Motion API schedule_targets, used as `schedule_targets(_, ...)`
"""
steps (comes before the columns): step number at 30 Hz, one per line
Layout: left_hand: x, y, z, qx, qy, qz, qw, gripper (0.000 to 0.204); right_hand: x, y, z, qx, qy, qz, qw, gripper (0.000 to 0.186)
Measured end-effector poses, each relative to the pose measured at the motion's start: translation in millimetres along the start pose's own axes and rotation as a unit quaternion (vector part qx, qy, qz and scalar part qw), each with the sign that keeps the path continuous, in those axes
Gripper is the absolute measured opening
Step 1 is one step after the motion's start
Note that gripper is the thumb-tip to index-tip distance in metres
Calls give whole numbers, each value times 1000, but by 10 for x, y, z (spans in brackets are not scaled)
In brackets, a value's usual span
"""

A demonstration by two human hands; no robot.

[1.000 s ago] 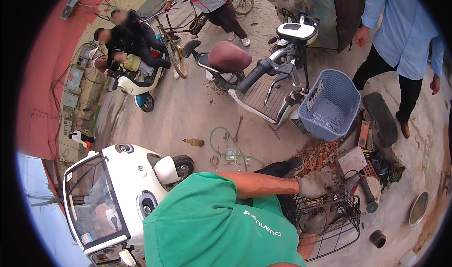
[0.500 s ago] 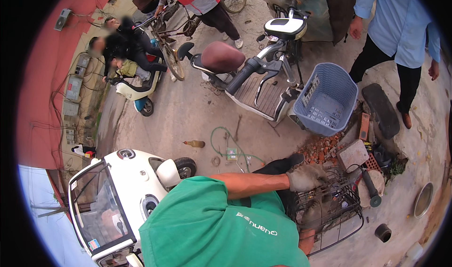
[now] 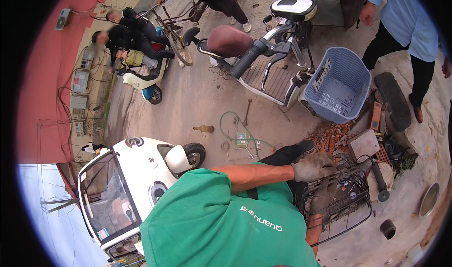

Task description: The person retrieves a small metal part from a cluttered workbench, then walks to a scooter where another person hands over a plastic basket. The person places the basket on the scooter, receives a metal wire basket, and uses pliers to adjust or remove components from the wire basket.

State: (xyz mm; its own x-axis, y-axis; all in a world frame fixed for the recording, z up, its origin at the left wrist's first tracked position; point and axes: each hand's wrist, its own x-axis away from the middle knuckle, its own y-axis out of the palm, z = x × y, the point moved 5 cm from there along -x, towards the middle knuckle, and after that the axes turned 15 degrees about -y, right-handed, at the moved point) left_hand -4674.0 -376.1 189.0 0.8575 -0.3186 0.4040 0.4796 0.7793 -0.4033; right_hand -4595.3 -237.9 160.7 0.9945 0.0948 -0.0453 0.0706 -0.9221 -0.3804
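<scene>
My left hand (image 3: 310, 167), in a grey glove, reaches across to the far rim of a black wire basket (image 3: 341, 227), fingers curled on something too small to make out. My right hand (image 3: 318, 198), also gloved, is lower, partly behind the basket's bars; its fingers are unclear. Small metal pieces lie inside the basket. A black handlebar grip (image 3: 379, 177) sticks out beside it, near a stone block (image 3: 362, 144), a perforated brick (image 3: 370, 159) and broken red bricks (image 3: 332, 136).
A scooter (image 3: 263, 85) with a blue basket (image 3: 335, 95) stands ahead; a white small car (image 3: 134, 170) is left. A bottle (image 3: 203, 128), wrench (image 3: 247, 110) and green hose lie between. People with bicycles and scooters are farther off; a person in blue (image 3: 409, 27) stands right.
The view has shifted, so the scene sits slightly higher in the picture. Both my hands stay at the wire basket, the left one shifting slightly. The blue-shirted person has moved a little.
</scene>
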Motion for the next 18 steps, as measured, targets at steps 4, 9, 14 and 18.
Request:
schedule_targets(4, 66, -3, 89, -117, 113, 91, 982, 25, -33, -46, -35, 38, -135, -47, 989, 44)
schedule_targets(9, 79, -17, 157, -87, 119, 110, 983, 26, 87, 21, 113, -274, 87, 46, 957, 62)
schedule_targets(14, 71, -20, 108, -43, 32, 56, 997, 27, 212, 169, 193, -393, 47, 51, 917, 69)
schedule_targets(18, 108, -38, 119, -66, 133, 47, 988, 29, 316, 282, 496, -586, 98, 135, 793, 65)
